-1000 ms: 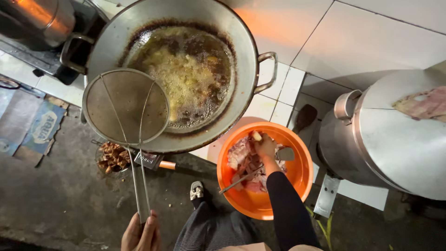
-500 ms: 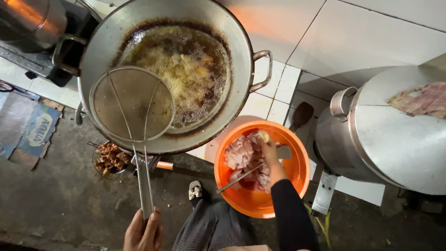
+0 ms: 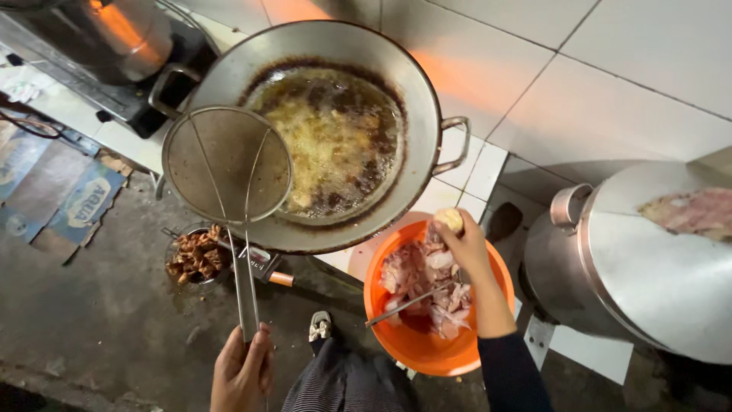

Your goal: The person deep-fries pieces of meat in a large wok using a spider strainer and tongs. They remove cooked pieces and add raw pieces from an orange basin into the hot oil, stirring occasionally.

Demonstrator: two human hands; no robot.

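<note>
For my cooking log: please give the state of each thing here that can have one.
Wok: full of bubbling oil.
Wire skimmer: empty, held over the wok rim.
Left hand: grips the skimmer handle.
Right hand: lifts a pale piece.
Orange bowl: holds raw meat.
Big steel pot: lidded.

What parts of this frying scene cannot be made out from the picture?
Head view only:
- Left hand: wrist cut off by the bottom edge.
- Right hand: hides part of the raw meat.
- Big pot: lid hides contents; right edge cuts it.
- Wok: bubbling oil blurs the food.
</note>
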